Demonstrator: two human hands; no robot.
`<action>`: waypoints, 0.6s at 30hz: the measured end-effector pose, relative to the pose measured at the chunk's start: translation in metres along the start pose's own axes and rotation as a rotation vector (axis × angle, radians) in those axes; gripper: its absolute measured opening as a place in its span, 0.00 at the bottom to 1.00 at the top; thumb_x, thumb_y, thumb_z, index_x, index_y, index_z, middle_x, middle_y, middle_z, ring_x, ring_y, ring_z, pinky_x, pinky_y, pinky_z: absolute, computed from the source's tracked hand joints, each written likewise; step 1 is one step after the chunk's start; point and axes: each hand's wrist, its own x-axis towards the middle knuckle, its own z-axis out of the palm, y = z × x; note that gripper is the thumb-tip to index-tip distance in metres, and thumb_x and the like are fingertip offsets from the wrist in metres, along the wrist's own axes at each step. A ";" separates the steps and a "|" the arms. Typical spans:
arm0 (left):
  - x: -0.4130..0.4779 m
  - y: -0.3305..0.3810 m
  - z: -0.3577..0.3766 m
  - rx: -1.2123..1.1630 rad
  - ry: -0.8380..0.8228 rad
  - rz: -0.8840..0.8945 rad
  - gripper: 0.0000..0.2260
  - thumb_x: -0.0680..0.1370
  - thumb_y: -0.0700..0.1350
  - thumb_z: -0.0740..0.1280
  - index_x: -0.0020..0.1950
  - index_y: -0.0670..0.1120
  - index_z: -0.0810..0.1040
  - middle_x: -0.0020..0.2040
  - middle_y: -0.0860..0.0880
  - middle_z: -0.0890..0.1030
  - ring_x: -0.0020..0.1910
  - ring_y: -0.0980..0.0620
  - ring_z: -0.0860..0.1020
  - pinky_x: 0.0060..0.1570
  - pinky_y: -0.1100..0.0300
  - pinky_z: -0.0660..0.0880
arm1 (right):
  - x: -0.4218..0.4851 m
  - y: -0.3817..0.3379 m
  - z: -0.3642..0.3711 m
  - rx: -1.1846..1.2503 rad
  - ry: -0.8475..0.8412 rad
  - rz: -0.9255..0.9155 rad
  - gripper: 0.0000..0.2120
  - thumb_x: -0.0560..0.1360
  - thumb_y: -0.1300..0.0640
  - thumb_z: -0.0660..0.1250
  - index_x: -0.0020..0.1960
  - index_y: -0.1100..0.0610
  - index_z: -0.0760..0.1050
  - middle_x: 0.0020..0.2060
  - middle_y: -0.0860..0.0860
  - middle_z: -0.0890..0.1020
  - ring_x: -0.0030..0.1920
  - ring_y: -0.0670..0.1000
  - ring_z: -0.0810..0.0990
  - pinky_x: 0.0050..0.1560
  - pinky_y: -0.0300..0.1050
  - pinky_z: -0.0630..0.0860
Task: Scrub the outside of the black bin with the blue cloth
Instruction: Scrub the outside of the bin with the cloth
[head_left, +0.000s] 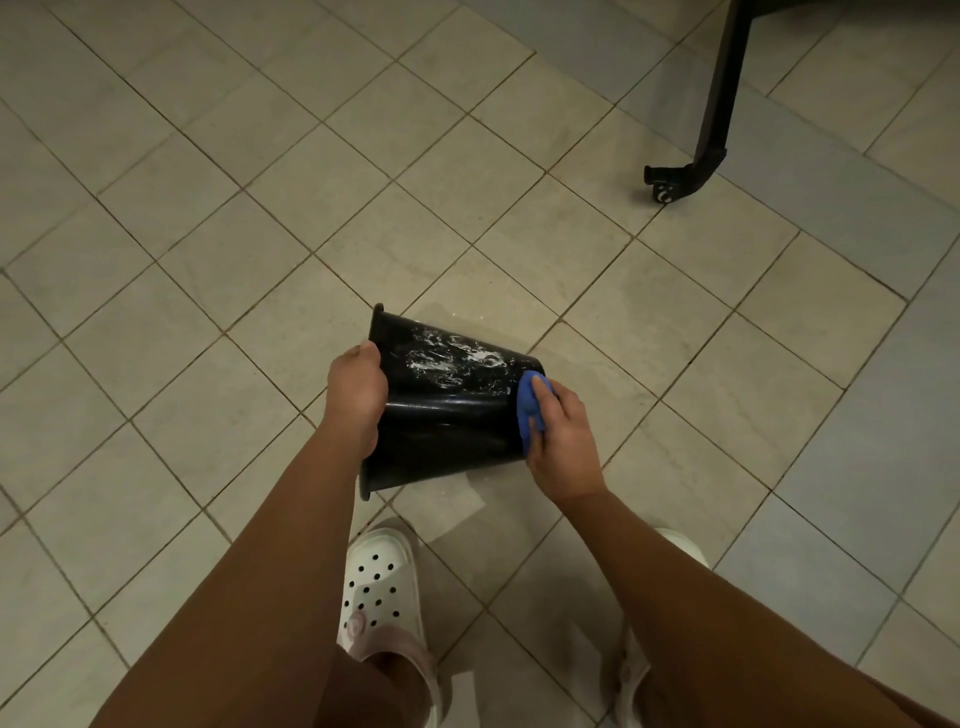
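Bin (447, 415): black, on its side above tiled floor (208, 208), suds on wall. Left hand (358, 395) grips rim; right hand (563, 441) clasps blue cloth (530, 410) against the base end.

The bin (447, 415) lies on its side over the middle of the floor (208, 208), mouth to the left and base to the right; whether it touches the floor cannot be told. The left grip (358, 395) holds the rim at the mouth end. The right grip (563, 441) is at the base end, pressing the cloth (530, 410) against the bin's wall there. Suds (452, 358) sit on the bin's far upper side. Nearer the person, the left shoe (379, 582) stands just before the bin, and the right shoe (685, 545) is partly hidden behind the right forearm. Well apart, far right, stands a furniture leg (719, 104) on a caster (665, 195).
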 end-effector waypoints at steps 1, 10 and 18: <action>0.000 0.000 0.000 0.002 0.001 0.005 0.13 0.83 0.48 0.54 0.49 0.45 0.74 0.46 0.43 0.77 0.45 0.45 0.75 0.48 0.49 0.72 | -0.001 -0.002 0.001 -0.005 0.018 0.025 0.26 0.72 0.69 0.64 0.69 0.65 0.65 0.63 0.64 0.70 0.62 0.61 0.70 0.65 0.45 0.65; 0.001 -0.005 -0.006 0.092 -0.030 0.073 0.14 0.83 0.49 0.53 0.49 0.45 0.75 0.48 0.41 0.79 0.47 0.43 0.77 0.49 0.48 0.73 | 0.009 -0.012 0.000 -0.086 -0.042 -0.161 0.22 0.71 0.68 0.61 0.65 0.67 0.70 0.59 0.64 0.74 0.60 0.60 0.71 0.63 0.52 0.71; 0.005 -0.010 -0.006 0.109 -0.015 0.154 0.14 0.84 0.48 0.53 0.44 0.47 0.74 0.44 0.44 0.77 0.45 0.46 0.75 0.48 0.51 0.72 | 0.002 -0.024 0.006 -0.106 0.022 0.040 0.22 0.67 0.71 0.64 0.61 0.67 0.74 0.53 0.64 0.77 0.53 0.64 0.74 0.54 0.52 0.74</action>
